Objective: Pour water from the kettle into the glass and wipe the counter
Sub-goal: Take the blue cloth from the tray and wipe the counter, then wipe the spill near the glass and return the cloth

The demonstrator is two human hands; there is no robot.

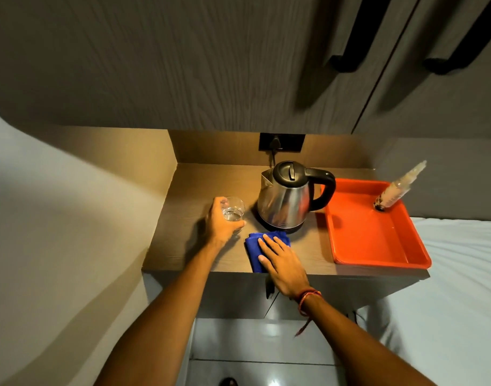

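Note:
A steel kettle [287, 199] with a black lid and handle stands on its base at the back of the wooden counter [183, 218]. My left hand [220, 222] grips a clear glass [234, 211] with water in it, just left of the kettle. A folded blue cloth [254, 250] lies on the counter in front of the kettle. My right hand [281, 260] rests flat on the cloth with the fingers spread.
An orange tray [372, 240] sits at the counter's right end with a bottle [397, 188] leaning in its far corner. A black wall socket [281, 142] holds the kettle's plug. Dark cabinets [183, 65] hang overhead. A white bed [461, 274] lies to the right.

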